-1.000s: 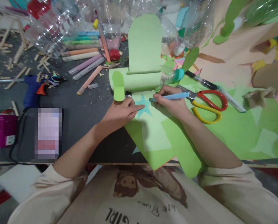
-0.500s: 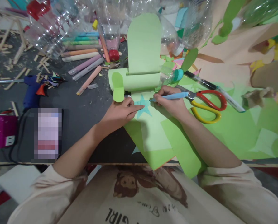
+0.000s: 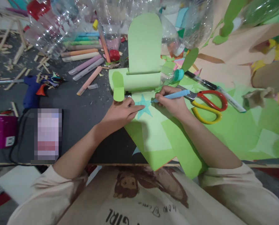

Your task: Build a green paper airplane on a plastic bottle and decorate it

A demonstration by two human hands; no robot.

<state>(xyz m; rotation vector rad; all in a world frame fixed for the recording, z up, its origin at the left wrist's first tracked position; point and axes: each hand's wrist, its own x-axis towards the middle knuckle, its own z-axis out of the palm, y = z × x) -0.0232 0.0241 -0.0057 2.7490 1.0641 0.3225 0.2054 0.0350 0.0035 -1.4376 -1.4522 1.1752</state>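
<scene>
1. Marker (image 3: 174, 95) sat pinched in my right grip (image 3: 171, 101), beside the blue star (image 3: 144, 102) on green paper (image 3: 157, 137).
2. Left grip (image 3: 121, 112), loosely spread, rested a finger on it.
3. Light strokes seemed wise.

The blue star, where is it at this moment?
In the head view, the blue star lies near the centre on pale green paper, between the left hand, whose finger rests on it, and the right hand holding the blue marker.

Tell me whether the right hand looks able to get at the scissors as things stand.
Probably yes: the scissors lie beside the right hand, their handles uncovered, though the blue marker it grips would likely need putting down first.
</scene>
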